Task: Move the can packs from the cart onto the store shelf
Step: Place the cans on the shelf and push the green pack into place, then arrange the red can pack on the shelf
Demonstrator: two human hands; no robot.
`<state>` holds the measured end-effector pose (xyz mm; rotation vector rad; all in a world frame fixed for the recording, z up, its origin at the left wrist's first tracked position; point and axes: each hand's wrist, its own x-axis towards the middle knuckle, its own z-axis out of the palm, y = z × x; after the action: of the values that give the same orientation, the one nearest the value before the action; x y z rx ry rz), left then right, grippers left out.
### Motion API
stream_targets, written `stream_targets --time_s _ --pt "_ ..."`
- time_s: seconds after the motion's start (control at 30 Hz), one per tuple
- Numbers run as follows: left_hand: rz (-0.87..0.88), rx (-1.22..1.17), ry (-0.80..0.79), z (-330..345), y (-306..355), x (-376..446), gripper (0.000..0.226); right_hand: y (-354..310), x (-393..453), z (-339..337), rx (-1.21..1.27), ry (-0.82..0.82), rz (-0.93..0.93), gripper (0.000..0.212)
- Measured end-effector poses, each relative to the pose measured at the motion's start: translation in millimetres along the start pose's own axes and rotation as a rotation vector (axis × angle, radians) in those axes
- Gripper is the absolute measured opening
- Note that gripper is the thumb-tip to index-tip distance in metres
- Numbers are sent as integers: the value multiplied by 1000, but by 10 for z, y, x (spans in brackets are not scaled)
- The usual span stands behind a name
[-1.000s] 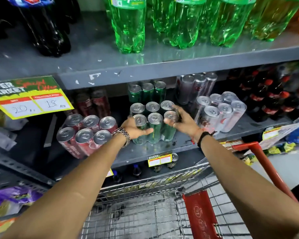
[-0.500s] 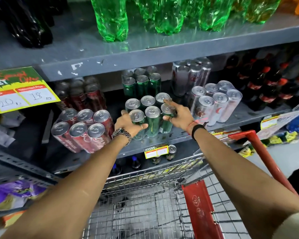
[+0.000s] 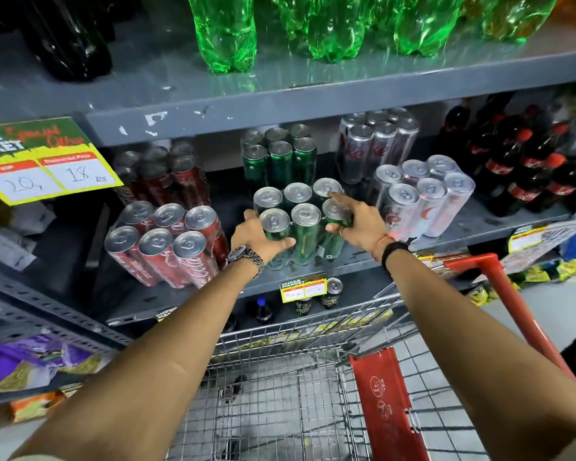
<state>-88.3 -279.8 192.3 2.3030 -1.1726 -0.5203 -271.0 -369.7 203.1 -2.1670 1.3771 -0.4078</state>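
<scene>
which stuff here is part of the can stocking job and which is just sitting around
Job: green can pack held by left hand and right hand, shelf, cart.
Not the job: green bottles, price sign, cola bottles.

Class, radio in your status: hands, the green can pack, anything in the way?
Left hand and right hand gripping green can pack, one each side. Pack on shelf edge. Red pack left, silver pack right, neither touching.
</scene>
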Motion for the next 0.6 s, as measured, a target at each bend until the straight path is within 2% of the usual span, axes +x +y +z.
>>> stream_targets --time_s 0.23,0.33,0.4,0.47,0.53,0.6 --pt "15 2 7 39 -70 14 83 -20 -14 83 -16 -10 47 74" --pt "73 -81 1 -36 -138 -30 86 -120 -77 122 -4 0 92 74" --pt "185 -269 88 -200 -236 -98 82 -275 -185 170 30 109 78 71" --pt "296 -383 268 -457 -397 -141 65 -478 -289 232 101 246 -30 60" --pt "358 -337 425 -776 -642 -142 49 -725 -373 317 157 330 -139 48" --pt "320 -216 492 -1046 -932 -95 43 -973 -411 411 174 340 -199 41"
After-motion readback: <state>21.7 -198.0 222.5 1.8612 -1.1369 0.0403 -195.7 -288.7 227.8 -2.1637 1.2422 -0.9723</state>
